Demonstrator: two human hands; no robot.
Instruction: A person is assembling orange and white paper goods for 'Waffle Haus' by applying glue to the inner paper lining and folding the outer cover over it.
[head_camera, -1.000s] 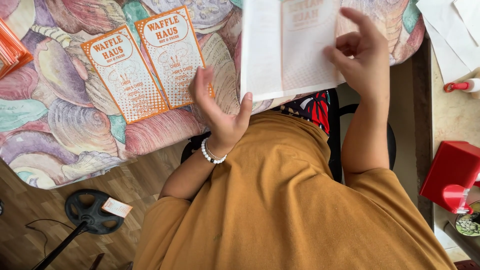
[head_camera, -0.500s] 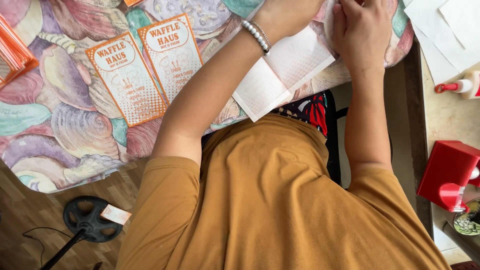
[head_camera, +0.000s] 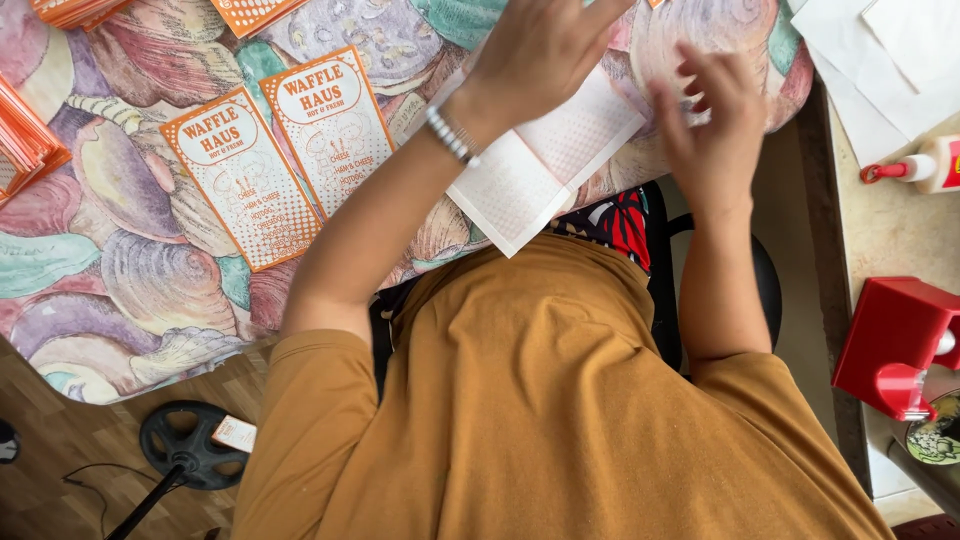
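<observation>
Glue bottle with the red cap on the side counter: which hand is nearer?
Right. The right hand is over the table's right end, apart from the glue bottle on the side counter. The left hand presses the folded white sheet, farther left.

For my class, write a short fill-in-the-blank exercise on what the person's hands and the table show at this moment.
1. The left hand presses flat on a pale folded ____ that hangs over the table edge.
2. A beaded ____ circles the left wrist.
3. Two orange-and-white printed cards lie side by side on a tablecloth patterned with ____.
4. The right hand holds nothing; on the counter to its right lies a glue bottle with a ____ cap.

Missing words: sheet of paper; bracelet; seashells; red
</observation>
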